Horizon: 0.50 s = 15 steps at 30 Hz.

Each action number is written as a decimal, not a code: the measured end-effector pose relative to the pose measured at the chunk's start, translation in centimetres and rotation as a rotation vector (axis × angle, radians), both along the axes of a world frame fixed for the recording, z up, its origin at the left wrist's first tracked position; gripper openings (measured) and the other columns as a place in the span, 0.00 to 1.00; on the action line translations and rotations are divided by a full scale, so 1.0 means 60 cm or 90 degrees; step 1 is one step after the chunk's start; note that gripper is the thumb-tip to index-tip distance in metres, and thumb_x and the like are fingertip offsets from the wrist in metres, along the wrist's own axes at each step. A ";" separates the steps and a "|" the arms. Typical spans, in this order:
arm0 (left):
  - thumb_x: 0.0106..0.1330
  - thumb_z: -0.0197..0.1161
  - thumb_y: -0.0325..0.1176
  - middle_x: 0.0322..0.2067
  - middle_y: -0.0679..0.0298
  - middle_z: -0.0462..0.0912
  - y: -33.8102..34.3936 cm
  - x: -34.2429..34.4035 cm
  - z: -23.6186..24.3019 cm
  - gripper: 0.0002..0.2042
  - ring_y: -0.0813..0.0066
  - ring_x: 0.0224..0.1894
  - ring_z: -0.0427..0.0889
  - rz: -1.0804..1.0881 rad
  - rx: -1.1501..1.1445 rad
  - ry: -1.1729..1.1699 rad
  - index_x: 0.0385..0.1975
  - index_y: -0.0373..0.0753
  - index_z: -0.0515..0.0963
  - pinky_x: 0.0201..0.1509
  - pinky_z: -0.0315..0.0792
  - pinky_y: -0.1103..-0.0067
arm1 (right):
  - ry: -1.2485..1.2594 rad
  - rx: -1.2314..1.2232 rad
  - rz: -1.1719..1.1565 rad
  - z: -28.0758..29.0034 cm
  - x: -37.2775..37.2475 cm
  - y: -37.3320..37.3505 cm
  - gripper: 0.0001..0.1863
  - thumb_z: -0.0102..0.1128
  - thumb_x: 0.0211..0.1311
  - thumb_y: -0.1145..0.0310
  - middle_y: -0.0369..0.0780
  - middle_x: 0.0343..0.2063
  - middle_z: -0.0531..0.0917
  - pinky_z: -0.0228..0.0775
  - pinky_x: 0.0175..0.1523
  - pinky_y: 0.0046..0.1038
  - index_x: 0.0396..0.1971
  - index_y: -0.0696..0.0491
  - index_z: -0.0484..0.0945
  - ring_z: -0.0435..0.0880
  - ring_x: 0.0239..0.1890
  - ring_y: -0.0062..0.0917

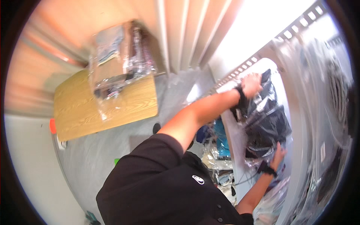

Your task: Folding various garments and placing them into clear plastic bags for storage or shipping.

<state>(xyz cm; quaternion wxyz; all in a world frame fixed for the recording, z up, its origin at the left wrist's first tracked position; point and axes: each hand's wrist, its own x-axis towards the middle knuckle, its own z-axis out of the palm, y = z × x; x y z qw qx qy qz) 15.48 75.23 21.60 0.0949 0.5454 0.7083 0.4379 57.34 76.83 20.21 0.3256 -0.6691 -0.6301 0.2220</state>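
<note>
A dark folded garment in a clear plastic bag (268,125) lies on a white shelf (234,137) at the right. My left hand (252,84) rests on the far end of the bag, its fingers spread flat over the plastic. At the bag's near right corner, my right hand (278,156) has its thumb and fingers closed on the edge. Dark bands circle both wrists. A thin cable hangs by the right one. Glare on the plastic hides some detail of the garment.
More plastic-wrapped clothes (318,93) fill the rack at the far right. Bagged garments, one bright blue (222,140), sit low beside the shelf. A wooden table (131,107) at the left carries a stack of bagged clothes (112,63). Pleated curtains (187,33) hang behind.
</note>
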 end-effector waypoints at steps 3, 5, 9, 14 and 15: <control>0.58 0.61 0.39 0.47 0.47 0.73 -0.263 -0.044 0.036 0.22 0.51 0.50 0.72 -0.116 0.179 -0.016 0.48 0.31 0.68 0.54 0.66 0.65 | -0.044 0.277 -0.033 0.064 -0.092 -0.125 0.27 0.59 0.57 0.67 0.51 0.51 0.72 0.61 0.59 0.31 0.54 0.65 0.66 0.70 0.54 0.35; 0.62 0.58 0.38 0.44 0.52 0.75 -0.413 -0.075 0.038 0.19 0.58 0.48 0.75 -0.227 0.172 -0.153 0.48 0.32 0.70 0.53 0.69 0.70 | 0.022 0.317 -0.001 0.084 -0.105 -0.226 0.20 0.58 0.56 0.72 0.48 0.46 0.75 0.64 0.56 0.30 0.47 0.64 0.70 0.74 0.49 0.33; 0.62 0.59 0.28 0.40 0.63 0.80 -0.717 -0.265 0.033 0.11 0.77 0.44 0.78 0.017 -0.004 -0.647 0.43 0.36 0.76 0.51 0.71 0.79 | 0.247 0.131 0.323 0.104 -0.381 -0.404 0.06 0.53 0.57 0.78 0.39 0.33 0.77 0.67 0.48 0.24 0.35 0.58 0.73 0.76 0.38 0.23; 0.64 0.58 0.37 0.42 0.65 0.78 -0.983 -0.567 -0.044 0.13 0.79 0.48 0.74 0.529 0.247 -0.512 0.43 0.37 0.74 0.53 0.67 0.79 | 0.328 -0.338 0.630 0.081 -0.750 -0.462 0.08 0.59 0.57 0.77 0.35 0.35 0.78 0.68 0.45 0.19 0.37 0.58 0.74 0.76 0.39 0.16; 0.64 0.58 0.37 0.42 0.65 0.78 -1.000 -0.629 -0.068 0.13 0.79 0.48 0.74 0.518 0.243 -0.518 0.43 0.37 0.74 0.53 0.67 0.79 | 0.348 -0.356 0.674 0.056 -0.825 -0.451 0.10 0.60 0.57 0.74 0.36 0.36 0.79 0.68 0.46 0.19 0.39 0.59 0.75 0.76 0.41 0.16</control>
